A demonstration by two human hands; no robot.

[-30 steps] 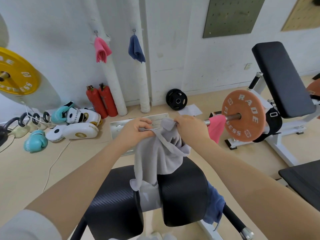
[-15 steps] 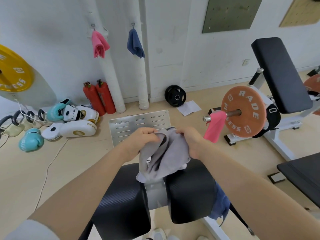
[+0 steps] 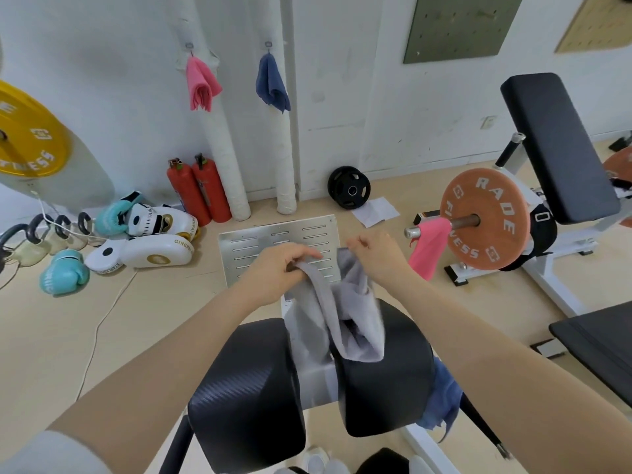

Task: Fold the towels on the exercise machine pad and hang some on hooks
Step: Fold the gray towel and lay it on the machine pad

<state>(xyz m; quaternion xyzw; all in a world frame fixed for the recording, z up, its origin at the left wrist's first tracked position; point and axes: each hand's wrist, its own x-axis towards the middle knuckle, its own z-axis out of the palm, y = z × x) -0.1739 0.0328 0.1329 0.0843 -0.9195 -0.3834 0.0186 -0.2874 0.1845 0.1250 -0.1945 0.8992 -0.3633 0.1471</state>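
Room: a gym corner with white walls, a pale wooden floor (image 3: 51,336) and two wrapped white pipes (image 3: 219,138) standing against the wall.
Pads: two black roller pads (image 3: 253,388) of the exercise machine sit side by side below the hands, with a white post between them.
Grey towel: the grey towel (image 3: 349,323) hangs bunched over the gap between the pads, its top edge lifted.
Left hand: the left hand (image 3: 280,268) grips one upper edge of the grey towel, fingers curled round the cloth.
Right hand: the right hand (image 3: 379,254) pinches the other upper corner, close beside the left.
Hooks: a pink towel (image 3: 201,83) and a blue towel (image 3: 272,83) each hang from a wall hook.
Other towels: a second pink towel (image 3: 427,248) drapes from a barbell sleeve; a blue cloth (image 3: 441,401) hangs beside the right pad.
Floor items: two red extinguishers (image 3: 198,193), boxing gloves (image 3: 63,271), white focus mitts (image 3: 150,251), a black weight plate (image 3: 349,189).
Writing: the orange plate (image 3: 485,217) reads "RADE FITNESS"; the yellow plate (image 3: 27,135) shows "FITNESS"; a mitt reads "GINGPAI".
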